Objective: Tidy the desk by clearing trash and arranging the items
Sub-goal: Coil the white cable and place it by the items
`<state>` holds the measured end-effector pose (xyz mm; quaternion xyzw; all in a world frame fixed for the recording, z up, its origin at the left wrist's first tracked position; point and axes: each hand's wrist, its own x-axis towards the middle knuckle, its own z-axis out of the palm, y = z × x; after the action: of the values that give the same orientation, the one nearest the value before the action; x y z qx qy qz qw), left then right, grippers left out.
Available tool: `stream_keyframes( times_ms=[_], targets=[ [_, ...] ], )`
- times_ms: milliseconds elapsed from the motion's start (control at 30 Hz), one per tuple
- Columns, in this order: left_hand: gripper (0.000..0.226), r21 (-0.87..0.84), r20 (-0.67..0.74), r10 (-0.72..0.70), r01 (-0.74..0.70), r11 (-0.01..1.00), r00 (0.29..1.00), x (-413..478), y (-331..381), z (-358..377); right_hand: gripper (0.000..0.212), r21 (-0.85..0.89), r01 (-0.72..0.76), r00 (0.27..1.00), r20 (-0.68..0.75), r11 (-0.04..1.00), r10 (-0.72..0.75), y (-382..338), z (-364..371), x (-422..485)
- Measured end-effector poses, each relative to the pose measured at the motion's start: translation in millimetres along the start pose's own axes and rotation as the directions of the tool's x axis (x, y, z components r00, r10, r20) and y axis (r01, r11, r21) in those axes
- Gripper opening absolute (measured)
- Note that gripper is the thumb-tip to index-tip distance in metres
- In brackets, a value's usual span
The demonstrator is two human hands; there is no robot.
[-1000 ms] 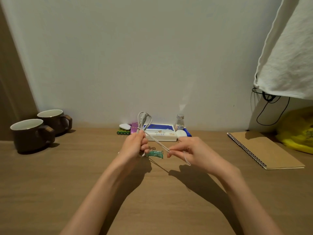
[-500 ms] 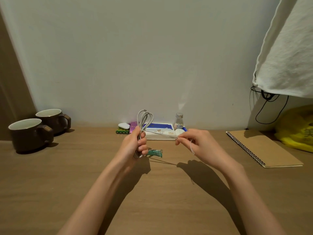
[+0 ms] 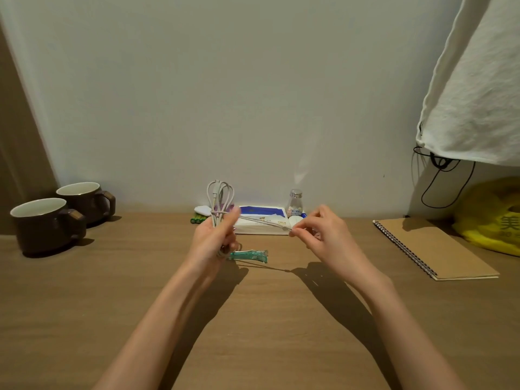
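My left hand (image 3: 215, 239) grips a coiled white cable (image 3: 221, 197) above the middle of the wooden desk (image 3: 140, 291); its loops stick up over my fingers. One strand runs taut to the right, where my right hand (image 3: 318, 235) pinches its free end between thumb and fingertips. A teal wrapper (image 3: 249, 254) lies flat on the desk just below my left hand.
Against the wall stand a tissue pack (image 3: 263, 220), a small clear bottle (image 3: 295, 202), a white oval thing (image 3: 202, 210) and green items (image 3: 199, 219). Two brown mugs (image 3: 46, 223) sit at left. A spiral notebook (image 3: 433, 247) and yellow bag (image 3: 492, 218) lie right, under hanging white cloth (image 3: 478, 88).
My right hand has risen and moved right, pulling the cable strand from a downward slant to nearly level. My left hand has held the coil almost in place.
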<state>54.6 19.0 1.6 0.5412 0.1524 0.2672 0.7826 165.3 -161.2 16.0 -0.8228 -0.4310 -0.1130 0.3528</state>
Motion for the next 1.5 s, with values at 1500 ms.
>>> stream_keyframes(
  times_ms=[1500],
  targets=[
    [0.029,0.133,-0.271,0.235,-0.206,0.97,0.933,8,-17,-8,0.007,-0.104,0.114,0.957,-0.254,0.988,-0.137,-7,23,-4]
  ],
)
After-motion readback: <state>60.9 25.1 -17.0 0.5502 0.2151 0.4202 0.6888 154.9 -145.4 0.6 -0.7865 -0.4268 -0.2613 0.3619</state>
